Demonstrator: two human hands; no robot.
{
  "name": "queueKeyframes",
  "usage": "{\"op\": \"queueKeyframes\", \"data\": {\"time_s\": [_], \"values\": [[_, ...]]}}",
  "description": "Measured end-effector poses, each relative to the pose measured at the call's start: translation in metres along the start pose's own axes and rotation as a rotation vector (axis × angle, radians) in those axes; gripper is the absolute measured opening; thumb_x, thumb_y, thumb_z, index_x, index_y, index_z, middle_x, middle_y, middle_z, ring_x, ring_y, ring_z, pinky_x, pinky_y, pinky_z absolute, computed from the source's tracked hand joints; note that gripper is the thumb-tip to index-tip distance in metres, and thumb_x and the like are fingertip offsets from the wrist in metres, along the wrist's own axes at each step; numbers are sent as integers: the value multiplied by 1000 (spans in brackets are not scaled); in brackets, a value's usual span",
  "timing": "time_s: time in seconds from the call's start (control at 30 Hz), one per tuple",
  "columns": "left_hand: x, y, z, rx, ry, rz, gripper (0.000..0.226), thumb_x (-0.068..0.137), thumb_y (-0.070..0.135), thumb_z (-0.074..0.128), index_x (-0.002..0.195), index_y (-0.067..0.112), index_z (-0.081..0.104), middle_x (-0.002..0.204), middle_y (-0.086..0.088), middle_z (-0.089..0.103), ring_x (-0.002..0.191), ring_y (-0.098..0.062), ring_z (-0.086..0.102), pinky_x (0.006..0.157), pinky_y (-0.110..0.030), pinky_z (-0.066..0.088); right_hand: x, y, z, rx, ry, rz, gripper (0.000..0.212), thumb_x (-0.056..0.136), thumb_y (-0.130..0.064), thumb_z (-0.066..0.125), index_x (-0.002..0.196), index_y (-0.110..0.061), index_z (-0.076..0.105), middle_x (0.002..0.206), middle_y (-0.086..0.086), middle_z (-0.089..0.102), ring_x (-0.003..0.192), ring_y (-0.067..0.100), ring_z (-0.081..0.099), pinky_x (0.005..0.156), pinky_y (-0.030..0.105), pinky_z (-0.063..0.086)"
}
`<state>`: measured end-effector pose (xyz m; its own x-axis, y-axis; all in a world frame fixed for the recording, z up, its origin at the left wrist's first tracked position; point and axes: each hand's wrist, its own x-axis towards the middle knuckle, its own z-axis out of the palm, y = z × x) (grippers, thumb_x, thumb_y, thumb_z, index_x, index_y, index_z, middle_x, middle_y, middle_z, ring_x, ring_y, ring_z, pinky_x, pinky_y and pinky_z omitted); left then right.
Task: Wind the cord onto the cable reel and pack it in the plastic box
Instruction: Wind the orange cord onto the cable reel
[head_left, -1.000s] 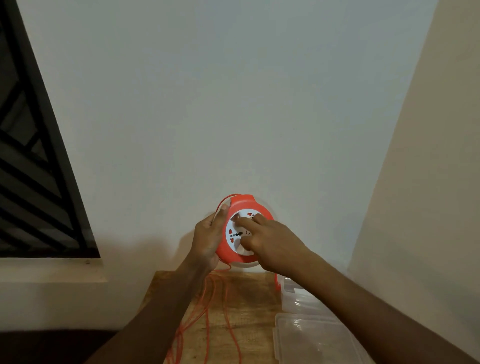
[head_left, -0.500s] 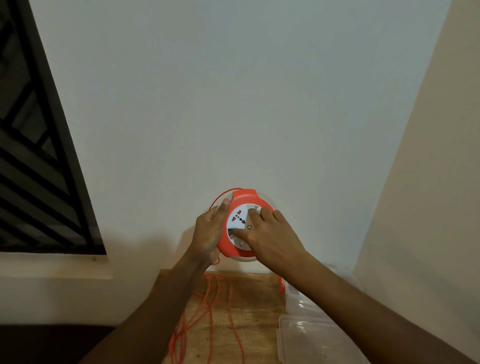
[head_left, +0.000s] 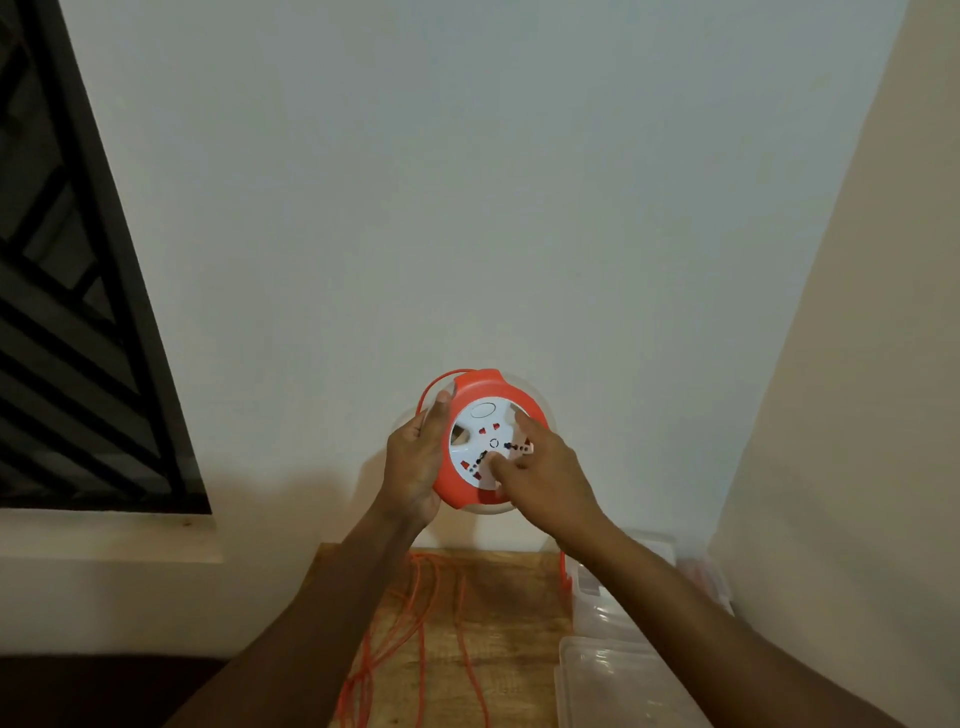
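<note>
plainly, on the left a dark window grille (head_left: 78, 332) fills the wall. next comes the left hand (head_left: 415, 457), closed around the left rim of the orange cable reel (head_left: 457, 493), which it holds up in the air in front of the pale wall, above the far edge of the wooden table (head_left: 514, 613). the orange cord (head_left: 415, 623) arcs over the reel's top left and hangs down in loose strands onto the table, so much of it looks unwound. the right hand (head_left: 550, 478) is partly curled, fingertips pressing on the white socket face, gripping nothing else.

likely risks: the slack strands could tangle or snag on the table edge as the reel turns, and the fingers could slip off the smooth face. on the right, the clear plastic box (head_left: 623, 680) waits near, apparently without the reel.

no brand or writing is legible; the face shows only socket holes and a small ring mark.
</note>
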<state>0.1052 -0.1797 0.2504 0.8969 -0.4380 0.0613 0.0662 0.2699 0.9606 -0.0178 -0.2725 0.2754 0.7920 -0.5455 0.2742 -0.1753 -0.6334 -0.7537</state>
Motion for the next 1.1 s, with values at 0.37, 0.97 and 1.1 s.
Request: {"op": "queueKeyframes", "data": {"time_s": [0.37, 0.97, 1.1], "values": [[3, 5, 0, 6, -54, 19, 46, 79, 66, 64, 109, 32, 74, 103, 1, 81, 97, -31, 77, 82, -52, 64, 5, 2, -22, -884, 14, -771, 64, 70, -21, 84, 128, -27, 57, 135, 14, 52, 118, 37, 51, 86, 48, 53], [-5, 10, 13, 3, -79, 32, 44, 74, 68, 61, 102, 36, 72, 90, 12, 81, 83, -17, 79, 61, -30, 63, 11, -10, -24, -962, 196, -671, 57, 71, -37, 79, 117, -7, 65, 112, 17, 65, 74, 33, 69, 61, 38, 58], [-5, 14, 18, 14, -59, 54, 43, 74, 67, 61, 103, 37, 71, 92, 13, 81, 86, -20, 79, 64, -33, 64, 14, -13, -29, -970, 232, -663, 52, 77, -41, 74, 113, -5, 66, 110, 16, 69, 80, 33, 71, 65, 40, 59]]}}
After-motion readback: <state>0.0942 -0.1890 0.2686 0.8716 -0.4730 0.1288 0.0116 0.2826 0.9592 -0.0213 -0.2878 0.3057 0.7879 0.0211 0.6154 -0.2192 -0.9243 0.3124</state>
